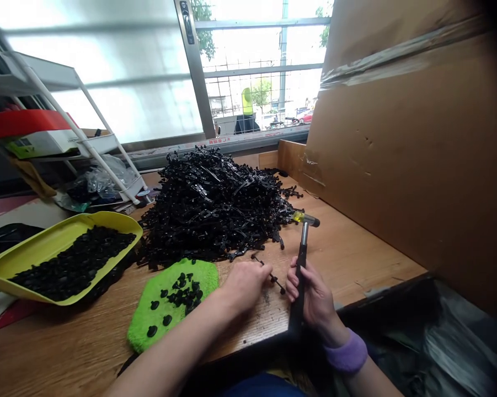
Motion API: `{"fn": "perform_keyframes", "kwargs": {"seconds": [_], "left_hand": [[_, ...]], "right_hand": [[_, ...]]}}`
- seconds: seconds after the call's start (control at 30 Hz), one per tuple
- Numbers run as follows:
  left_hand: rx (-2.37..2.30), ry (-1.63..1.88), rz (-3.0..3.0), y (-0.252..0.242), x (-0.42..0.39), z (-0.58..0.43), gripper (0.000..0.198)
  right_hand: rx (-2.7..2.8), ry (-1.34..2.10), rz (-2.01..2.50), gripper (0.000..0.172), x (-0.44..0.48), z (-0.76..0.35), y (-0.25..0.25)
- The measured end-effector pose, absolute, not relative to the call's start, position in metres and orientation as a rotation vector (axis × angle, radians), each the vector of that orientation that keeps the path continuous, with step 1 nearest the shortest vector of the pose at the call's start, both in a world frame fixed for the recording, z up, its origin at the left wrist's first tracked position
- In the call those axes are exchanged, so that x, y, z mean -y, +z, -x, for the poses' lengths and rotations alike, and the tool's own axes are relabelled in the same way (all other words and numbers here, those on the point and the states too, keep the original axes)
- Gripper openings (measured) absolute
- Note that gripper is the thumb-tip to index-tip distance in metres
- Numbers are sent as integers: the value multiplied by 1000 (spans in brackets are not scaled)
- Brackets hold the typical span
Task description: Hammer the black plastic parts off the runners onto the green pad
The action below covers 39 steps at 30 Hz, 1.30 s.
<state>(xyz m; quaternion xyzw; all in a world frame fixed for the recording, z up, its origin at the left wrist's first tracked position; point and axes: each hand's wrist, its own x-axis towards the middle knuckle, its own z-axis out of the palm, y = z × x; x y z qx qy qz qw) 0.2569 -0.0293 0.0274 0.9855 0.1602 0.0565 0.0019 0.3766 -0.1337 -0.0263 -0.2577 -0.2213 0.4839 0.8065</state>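
View from a head camera, looking down at a wooden table (356, 253) under a window. The right hand (310, 295), with a purple wristband, is closed around the black handle of a small hammer (302, 248), its head raised above the table. The left hand (248, 282) lies knuckles up with its fingers curled shut on one end of a black plastic strip (274, 278), pinning it flat on the wood just left of the hammer.

Behind the hands rises a big pile of black strips (215, 207) – apparently the stock left to work through, and much of it. To the left, a yellow tray (8, 263) is heaped with small black pieces, and a few more lie on a green cloth (149, 314) – likely the part done. By this showing the work is under way, well short of finished. Brown cardboard (405, 154) stands along the right.
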Motion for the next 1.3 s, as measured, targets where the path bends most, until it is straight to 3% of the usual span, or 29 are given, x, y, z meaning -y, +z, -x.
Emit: {"fn": "perform_keyframes", "kwargs": {"seconds": [0.2,0.37,0.47,0.63,0.9,1.3], "left_hand": [[-538,696,-2465,48,35,-226,27],[-1019,1186,-1807,62,24,-141,19],[-1126,1404,-1421,54,17,-85,31],[-1216,1295,-1059,29,18,-32,53],[-1086,1126,-774,4,32,-28,32],[-1075,1100,-788,2,36,-35,27]], "right_hand": [[455,1048,581,12,135,-377,-23],[453,1100,611,10,140,-377,-23],[461,1130,639,10,142,-377,-24],[471,1154,720,12,141,-376,-25],[435,1138,886,13,137,-371,-21],[451,1157,970,13,136,-367,-17]]}}
